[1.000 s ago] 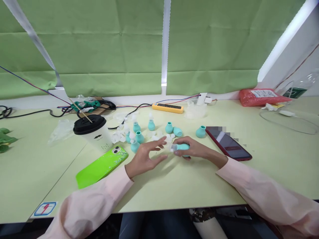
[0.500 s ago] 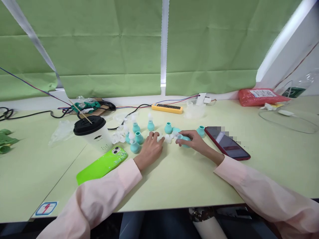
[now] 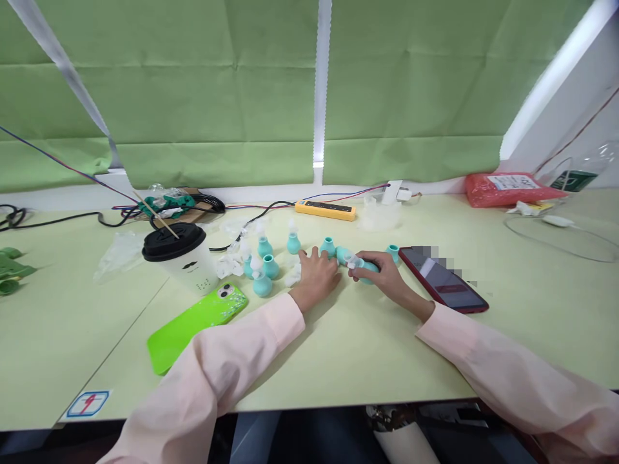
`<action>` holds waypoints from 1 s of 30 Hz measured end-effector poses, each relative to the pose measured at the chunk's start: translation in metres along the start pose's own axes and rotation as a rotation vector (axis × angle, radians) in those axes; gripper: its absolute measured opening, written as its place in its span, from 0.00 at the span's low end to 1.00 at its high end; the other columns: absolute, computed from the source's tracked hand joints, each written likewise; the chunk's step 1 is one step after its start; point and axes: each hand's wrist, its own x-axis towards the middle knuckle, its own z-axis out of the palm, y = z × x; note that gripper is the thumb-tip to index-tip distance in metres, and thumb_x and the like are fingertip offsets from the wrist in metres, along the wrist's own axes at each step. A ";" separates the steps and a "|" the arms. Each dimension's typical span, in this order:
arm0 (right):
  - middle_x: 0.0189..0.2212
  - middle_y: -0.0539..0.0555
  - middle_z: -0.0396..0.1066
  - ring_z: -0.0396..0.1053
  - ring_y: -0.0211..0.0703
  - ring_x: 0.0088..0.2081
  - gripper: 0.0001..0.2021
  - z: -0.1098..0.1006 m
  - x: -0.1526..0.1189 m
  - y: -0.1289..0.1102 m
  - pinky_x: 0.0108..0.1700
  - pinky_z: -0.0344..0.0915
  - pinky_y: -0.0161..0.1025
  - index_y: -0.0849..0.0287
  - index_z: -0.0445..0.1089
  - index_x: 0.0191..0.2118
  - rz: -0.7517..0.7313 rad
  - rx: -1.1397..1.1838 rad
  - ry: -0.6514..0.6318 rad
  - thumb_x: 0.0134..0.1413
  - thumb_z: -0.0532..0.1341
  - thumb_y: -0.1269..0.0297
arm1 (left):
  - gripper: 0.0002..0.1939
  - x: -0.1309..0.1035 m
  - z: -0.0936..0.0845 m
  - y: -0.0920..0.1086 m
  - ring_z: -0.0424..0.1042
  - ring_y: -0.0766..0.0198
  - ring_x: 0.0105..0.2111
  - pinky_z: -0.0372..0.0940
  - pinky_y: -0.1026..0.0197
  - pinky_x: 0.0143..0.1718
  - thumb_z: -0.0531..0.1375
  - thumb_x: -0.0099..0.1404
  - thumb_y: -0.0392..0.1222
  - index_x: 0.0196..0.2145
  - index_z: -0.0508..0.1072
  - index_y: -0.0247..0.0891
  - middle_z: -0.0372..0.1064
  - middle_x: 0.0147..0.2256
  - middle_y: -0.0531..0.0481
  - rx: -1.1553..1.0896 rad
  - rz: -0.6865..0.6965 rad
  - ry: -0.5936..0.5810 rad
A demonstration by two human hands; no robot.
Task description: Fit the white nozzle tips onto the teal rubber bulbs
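Right hand [image 3: 382, 276] grips a teal rubber bulb [image 3: 366, 265] lying on its side, clear plastic tip [image 3: 351, 261] pointing left; fingers wrapped over it, low on the table [image 3: 338, 348]. Left hand [image 3: 316, 278] palm down on the table, fingers curled over the small clear plastic pieces [image 3: 293, 278] just left of the held bulb; whether it pinches one, cannot tell. Its fingertips sit close to another teal bulb [image 3: 327, 247] standing upright just behind.

More teal bulbs to the left of the left hand, some with clear tips fitted: a cluster of three [image 3: 264, 270] and one further back [image 3: 293, 243]. One open teal bulb [image 3: 393, 252] behind the right hand. Dark red phone [image 3: 442, 279] just right of the right hand, screen up. Lime green phone [image 3: 196, 320] face down, near left. White paper cup with black lid [image 3: 181, 256] behind it, stick across the lid. Yellow power strip [image 3: 325, 209] at the back by the green curtain [image 3: 217, 96]. Red packet [image 3: 507, 187] far right.
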 end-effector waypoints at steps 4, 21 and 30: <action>0.18 0.48 0.62 0.60 0.35 0.23 0.03 0.004 -0.002 0.003 0.26 0.56 0.32 0.62 0.64 0.22 -0.005 -0.027 -0.022 0.40 0.56 0.68 | 0.08 0.001 0.000 -0.005 0.60 0.51 0.36 0.51 0.47 0.34 0.50 0.54 0.32 0.30 0.68 0.33 0.65 0.30 0.42 0.015 -0.045 -0.029; 0.23 0.47 0.62 0.57 0.31 0.20 0.08 0.022 -0.026 -0.003 0.24 0.55 0.30 0.59 0.62 0.35 -0.063 -0.156 -0.141 0.47 0.54 0.64 | 0.10 -0.044 -0.030 -0.008 0.69 0.65 0.26 0.67 0.57 0.31 0.57 0.53 0.43 0.31 0.65 0.33 0.67 0.25 0.51 -1.771 -0.452 0.150; 0.27 0.49 0.67 0.63 0.34 0.27 0.09 0.026 -0.030 -0.003 0.29 0.58 0.31 0.59 0.64 0.36 -0.166 -0.223 -0.140 0.49 0.53 0.64 | 0.15 -0.054 -0.035 -0.017 0.70 0.62 0.30 0.65 0.54 0.39 0.61 0.48 0.41 0.34 0.71 0.29 0.71 0.31 0.44 -1.787 -0.506 0.037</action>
